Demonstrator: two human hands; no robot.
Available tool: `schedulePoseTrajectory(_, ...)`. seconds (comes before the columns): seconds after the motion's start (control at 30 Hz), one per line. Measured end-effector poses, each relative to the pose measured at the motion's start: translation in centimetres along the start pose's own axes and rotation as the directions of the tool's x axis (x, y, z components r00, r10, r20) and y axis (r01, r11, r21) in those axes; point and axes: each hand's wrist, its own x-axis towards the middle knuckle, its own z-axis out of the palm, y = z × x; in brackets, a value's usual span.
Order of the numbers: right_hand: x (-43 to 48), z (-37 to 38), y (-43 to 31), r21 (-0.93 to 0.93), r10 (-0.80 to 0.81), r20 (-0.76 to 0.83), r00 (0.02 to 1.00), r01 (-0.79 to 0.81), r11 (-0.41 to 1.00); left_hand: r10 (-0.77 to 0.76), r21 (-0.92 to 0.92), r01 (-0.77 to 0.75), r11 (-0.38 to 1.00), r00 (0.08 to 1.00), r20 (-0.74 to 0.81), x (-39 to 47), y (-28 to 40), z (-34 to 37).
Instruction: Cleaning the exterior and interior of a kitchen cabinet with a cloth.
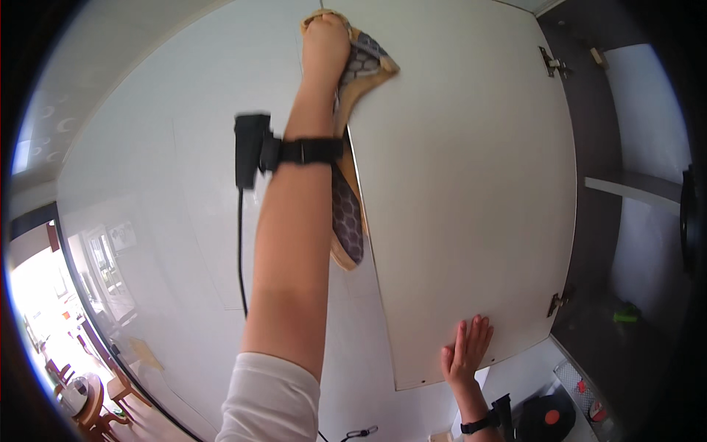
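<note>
My left hand [327, 47] is high up, closed around a bunched cleaning cloth [362, 66] with a grey honeycomb pattern and a tan border. The cloth lies against the upper free edge of a white cabinet door [464, 182], which stands swung out on its hinges. Its loose end [347, 221] hangs behind my left forearm, beside that edge. Lower right, my right hand [468, 351] rests flat on the door near its bottom edge, fingers spread a little and holding nothing. Each wrist wears a black strap with a device; a cable runs down from the left one.
Metal hinges [549, 62] join the door to a dark cabinet [591, 127] with a shelf [632, 190] and a small green object [626, 313]. Below is a round black object [547, 418] with a red centre. A glossy white wall [165, 193] spans the left, beside a doorway showing wooden chairs [124, 389].
</note>
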Motion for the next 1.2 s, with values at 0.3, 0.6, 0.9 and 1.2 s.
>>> schedulePoseTrajectory(0.3, 0.2, 1.2, -0.5, 0.048, 0.000, -0.013, 1.000, 0.000, 0.999, 0.341, 0.199, -0.353, 0.914, 0.935, 0.094, 0.0, -6.4, 3.3)
schedulePoseTrajectory(0.6, 1.1, 2.1, -0.6, 0.100, 0.033, 0.002, 0.999, -0.033, 0.994, -0.029, -0.015, 0.032, 0.999, 0.983, 0.181, -13.5, -4.5, -1.4)
schedulePoseTrajectory(0.9, 0.7, 1.7, -0.9, 0.100, 0.010, -0.030, 1.000, -0.007, 0.995, -0.305, -0.066, 0.338, 0.939, 0.904, 0.301, -46.9, -3.5, -10.9)
schedulePoseTrajectory(1.2, 0.8, 1.5, -0.8, 0.066, -0.002, -0.044, 0.999, 0.005, 0.998, -0.293, -0.036, 0.330, 0.943, 0.879, 0.376, -57.2, -4.7, -12.5)
